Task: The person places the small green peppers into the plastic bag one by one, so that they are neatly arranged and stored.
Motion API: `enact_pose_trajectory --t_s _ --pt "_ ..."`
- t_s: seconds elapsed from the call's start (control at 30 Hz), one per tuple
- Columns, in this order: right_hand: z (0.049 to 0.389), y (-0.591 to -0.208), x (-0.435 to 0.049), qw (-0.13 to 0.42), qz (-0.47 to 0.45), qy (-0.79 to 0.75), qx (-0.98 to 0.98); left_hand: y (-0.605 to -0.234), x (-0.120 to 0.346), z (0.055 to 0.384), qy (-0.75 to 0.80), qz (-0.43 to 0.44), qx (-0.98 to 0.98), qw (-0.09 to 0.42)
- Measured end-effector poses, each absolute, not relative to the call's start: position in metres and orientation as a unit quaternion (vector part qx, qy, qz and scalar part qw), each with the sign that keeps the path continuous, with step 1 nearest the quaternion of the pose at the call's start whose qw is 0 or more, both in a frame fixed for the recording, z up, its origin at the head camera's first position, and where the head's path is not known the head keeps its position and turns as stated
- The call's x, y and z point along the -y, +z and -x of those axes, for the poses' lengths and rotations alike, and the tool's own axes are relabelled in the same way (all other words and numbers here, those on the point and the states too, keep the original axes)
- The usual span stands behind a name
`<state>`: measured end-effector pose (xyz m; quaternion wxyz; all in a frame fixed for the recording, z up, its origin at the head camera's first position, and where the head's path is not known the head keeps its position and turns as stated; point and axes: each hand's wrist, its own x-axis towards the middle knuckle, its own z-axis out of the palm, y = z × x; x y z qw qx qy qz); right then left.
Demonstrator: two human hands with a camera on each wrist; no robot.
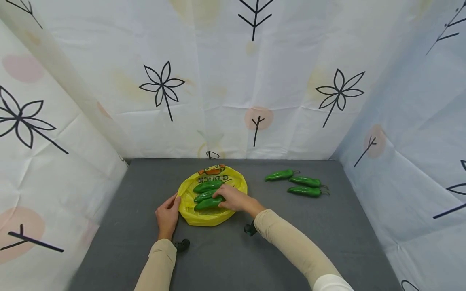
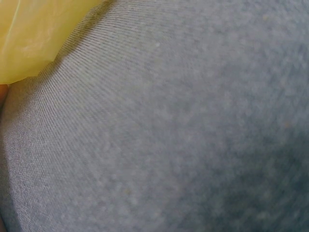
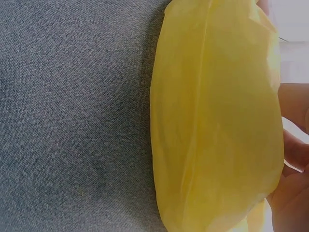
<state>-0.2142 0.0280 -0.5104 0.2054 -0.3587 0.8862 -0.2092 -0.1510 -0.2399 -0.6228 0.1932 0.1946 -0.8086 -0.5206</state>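
A yellow plastic bag (image 1: pixel 189 218) with printed lettering and an orange duck picture stands opened wide on the table. Three green chili peppers (image 1: pixel 208 186) lie side by side in it. At the bag's left rim, my left hand (image 1: pixel 167 216) pinches the plastic between thumb and fingers. My right hand (image 1: pixel 234 198) reaches in over the right side, its thumb and fingers around the stem end of the nearest pepper (image 1: pixel 207 204). From the right wrist, the bag's outer wall (image 3: pixel 217 116) hides the peppers, and part of the right hand (image 3: pixel 292 193) shows behind it.
On the grey table (image 1: pixel 291 242), right of the bag, lie three more green chili peppers (image 1: pixel 307 191) with curved stems. Printed white cloth (image 1: pixel 225 81) rises behind the table and along both sides. Dark wrist straps are on both arms.
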Motion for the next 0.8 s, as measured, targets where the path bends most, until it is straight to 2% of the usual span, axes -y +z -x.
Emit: enact_pose_trajectory --t_s 0.63,0.8 --pt "0.2156 -0.5078 -0.0266 0.204 0.356 -0.203 -0.889 -0.6244 0.2403 0.1514 -0.523 -0.19 0.807 0.197" --pt "0.2153 -0.5046 -0.0295 0.187 0.363 -0.206 -0.889 -0.6247 0.2404 0.1517 -0.523 -0.193 0.807 0.193"
